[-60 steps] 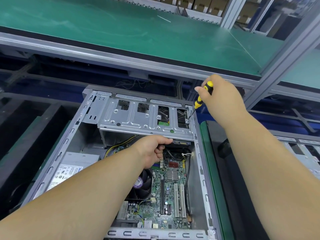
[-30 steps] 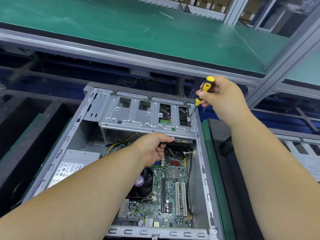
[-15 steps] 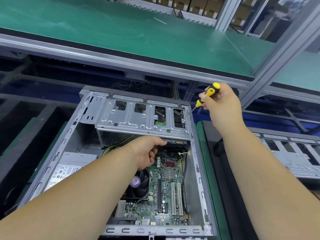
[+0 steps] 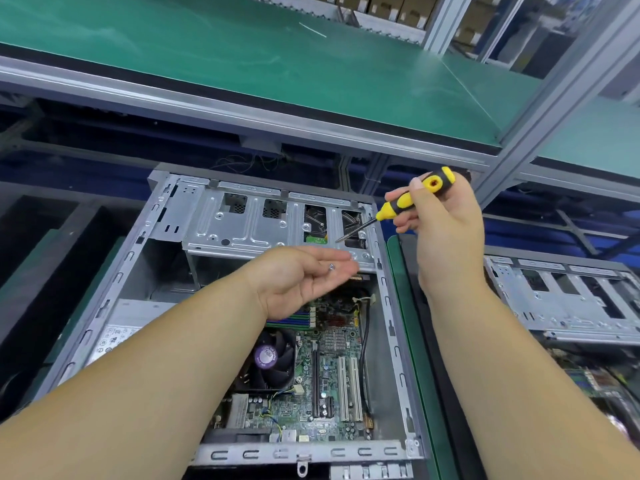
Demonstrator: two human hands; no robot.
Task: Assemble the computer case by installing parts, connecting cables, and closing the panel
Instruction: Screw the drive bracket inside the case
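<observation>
From the head camera, we see our left hand (image 4: pixel 301 275) lying palm-up over the open computer case (image 4: pixel 221 306), fingers straight and relaxed, with a small screw (image 4: pixel 331 267) resting loose on them. At two o'clock, our right hand (image 4: pixel 440 216) curls its fingers round the yellow screwdriver (image 4: pixel 405 202), its tip hanging over the drive cage (image 4: pixel 249 230). If the palm tilts, we judge the screw could roll off onto the motherboard (image 4: pixel 329 375) at six o'clock.

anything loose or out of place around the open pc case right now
One thing: a small silver screw lies loose on the fingers of the open left hand, palm up above the motherboard. Unfastened, it could drop into the case. The right hand holds the screwdriver over the drive cage. Nothing else looks odd.
</observation>
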